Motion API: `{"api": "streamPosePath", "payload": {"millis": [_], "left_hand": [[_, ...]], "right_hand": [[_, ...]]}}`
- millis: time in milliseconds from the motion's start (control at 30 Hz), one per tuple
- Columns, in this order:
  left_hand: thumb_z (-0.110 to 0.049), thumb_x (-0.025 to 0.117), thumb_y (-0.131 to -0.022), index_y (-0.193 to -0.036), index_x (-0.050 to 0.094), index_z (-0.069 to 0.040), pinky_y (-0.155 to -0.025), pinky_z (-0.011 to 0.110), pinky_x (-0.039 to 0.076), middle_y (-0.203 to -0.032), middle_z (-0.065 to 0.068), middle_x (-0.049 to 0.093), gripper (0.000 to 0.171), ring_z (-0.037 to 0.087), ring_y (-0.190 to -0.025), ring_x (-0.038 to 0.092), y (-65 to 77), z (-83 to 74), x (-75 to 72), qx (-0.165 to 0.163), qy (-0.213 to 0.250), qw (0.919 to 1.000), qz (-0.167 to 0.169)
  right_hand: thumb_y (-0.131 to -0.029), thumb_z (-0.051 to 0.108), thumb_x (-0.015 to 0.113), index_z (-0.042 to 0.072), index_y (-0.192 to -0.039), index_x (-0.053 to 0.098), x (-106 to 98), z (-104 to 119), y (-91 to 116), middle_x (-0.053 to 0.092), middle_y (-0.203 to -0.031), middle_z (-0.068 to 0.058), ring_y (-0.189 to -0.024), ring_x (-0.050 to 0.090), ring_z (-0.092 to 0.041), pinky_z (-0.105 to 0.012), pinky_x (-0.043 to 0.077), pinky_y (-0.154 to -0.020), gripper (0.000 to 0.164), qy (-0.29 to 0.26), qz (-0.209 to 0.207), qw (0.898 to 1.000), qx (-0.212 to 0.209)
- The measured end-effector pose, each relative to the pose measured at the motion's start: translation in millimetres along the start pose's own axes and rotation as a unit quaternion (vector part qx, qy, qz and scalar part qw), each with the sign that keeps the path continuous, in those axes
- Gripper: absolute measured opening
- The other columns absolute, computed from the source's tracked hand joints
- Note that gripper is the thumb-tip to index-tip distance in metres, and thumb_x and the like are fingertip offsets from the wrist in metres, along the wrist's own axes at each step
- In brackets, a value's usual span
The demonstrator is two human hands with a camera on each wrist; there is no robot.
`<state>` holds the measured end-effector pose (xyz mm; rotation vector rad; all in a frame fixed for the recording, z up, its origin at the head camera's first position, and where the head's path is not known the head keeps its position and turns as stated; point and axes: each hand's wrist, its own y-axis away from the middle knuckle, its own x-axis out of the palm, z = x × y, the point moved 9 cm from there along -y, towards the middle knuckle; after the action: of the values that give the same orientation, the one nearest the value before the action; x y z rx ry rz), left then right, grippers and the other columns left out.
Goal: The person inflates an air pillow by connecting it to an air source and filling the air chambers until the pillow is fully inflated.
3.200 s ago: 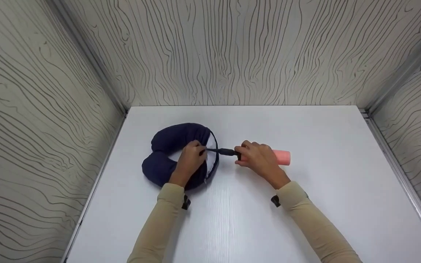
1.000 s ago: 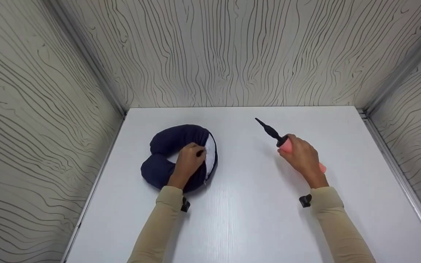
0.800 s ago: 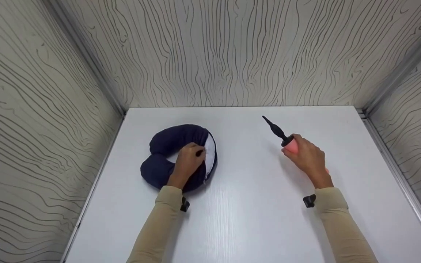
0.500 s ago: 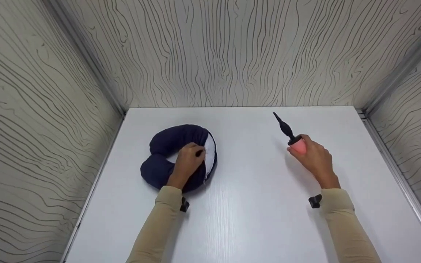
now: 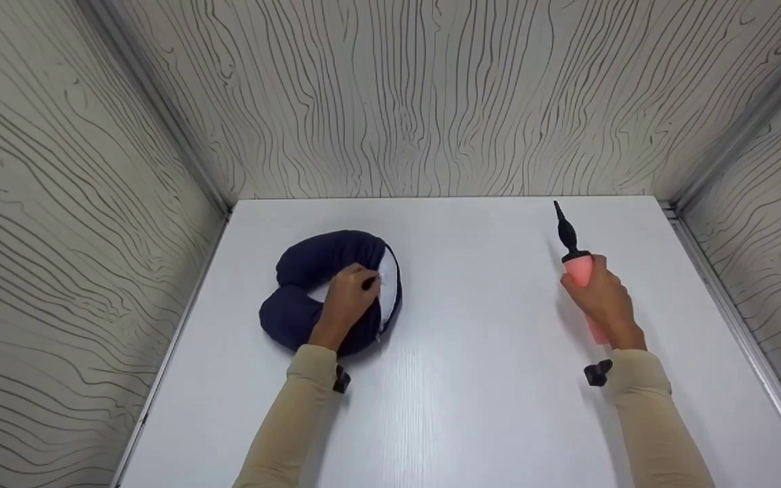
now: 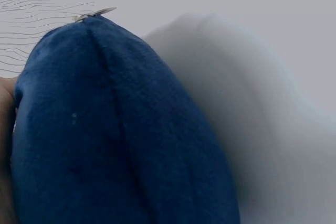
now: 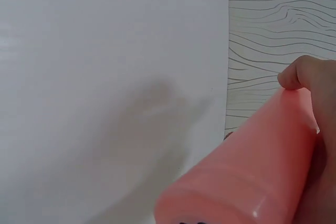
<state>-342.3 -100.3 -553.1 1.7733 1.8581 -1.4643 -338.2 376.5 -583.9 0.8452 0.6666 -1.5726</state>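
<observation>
A navy U-shaped neck pillow point(image 5: 302, 261) lies on the left of the table, its zipped cover gaping on the right side over a white lining point(image 5: 388, 288). My left hand point(image 5: 344, 301) pinches the pillow at the inner edge of this gap; what lies between the fingertips is hidden. In the left wrist view, the blue cover point(image 6: 121, 124) fills the middle, with a zipper pull point(image 6: 100, 13) at its top. On the right, my right hand point(image 5: 604, 298) grips a pink hand air pump point(image 5: 579, 270), its black nozzle point(image 5: 567, 234) pointing to the back wall.
Both objects are over a white table point(image 5: 458, 379), enclosed by wood-grain patterned walls point(image 5: 390, 102) at the back and sides. The table's right edge point(image 7: 228, 40) shows in the right wrist view. A black camera mount point(image 5: 598, 373) sits at the right wrist.
The right hand has drawn the pump away from the left hand and pillow to the right, swinging its nozzle from leftward to backward. The left hand stays at the pillow.
</observation>
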Motion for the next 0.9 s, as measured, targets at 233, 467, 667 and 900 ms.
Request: {"api": "streamPosePath", "payload": {"millis": [233,467,667,900], "left_hand": [[-0.007,0.077,-0.096,-0.1,0.083,-0.001,-0.077,0.037,0.065,-0.097,0.015,0.077,0.009,0.027,-0.087,0.075,0.5,-0.2,0.1,0.002,-0.006,1.0,0.0],[-0.005,0.077,-0.095,-0.099,0.083,0.0,-0.077,0.039,0.065,-0.096,0.015,0.077,0.008,0.028,-0.087,0.075,-0.4,-1.0,-0.5,0.005,-0.008,0.9999,-0.005],[-0.006,0.077,-0.096,-0.1,0.083,0.0,-0.078,0.037,0.066,-0.097,0.015,0.077,0.009,0.028,-0.088,0.076,-1.6,0.8,-0.6,-0.001,-0.005,1.0,-0.001],[-0.006,0.076,-0.096,-0.1,0.083,0.001,-0.077,0.037,0.065,-0.097,0.015,0.077,0.01,0.027,-0.089,0.075,-1.4,1.5,1.1,-0.009,-0.004,1.0,0.002]], "right_hand": [[-0.104,0.06,0.055,-0.012,-0.156,0.027,-2,-16,-1,0.056,-0.134,-0.04,-0.102,0.061,-0.045,-0.049,0.054,-0.079,0.092,-0.01,0.007,1.0,0.029],[-0.104,0.062,0.054,-0.012,-0.158,0.022,-1,-32,-1,0.05,-0.143,-0.042,-0.107,0.058,-0.046,-0.05,0.055,-0.081,0.097,-0.015,0.018,0.998,0.058],[-0.105,0.06,0.054,-0.015,-0.156,0.025,-2,-45,-1,0.051,-0.14,-0.044,-0.105,0.059,-0.047,-0.055,0.055,-0.084,0.095,-0.015,0.01,0.998,0.06],[-0.105,0.062,0.052,-0.016,-0.156,0.024,0,-67,-2,0.045,-0.145,-0.044,-0.116,0.054,-0.052,-0.067,0.051,-0.098,0.098,-0.026,0.008,0.996,0.083]]}}
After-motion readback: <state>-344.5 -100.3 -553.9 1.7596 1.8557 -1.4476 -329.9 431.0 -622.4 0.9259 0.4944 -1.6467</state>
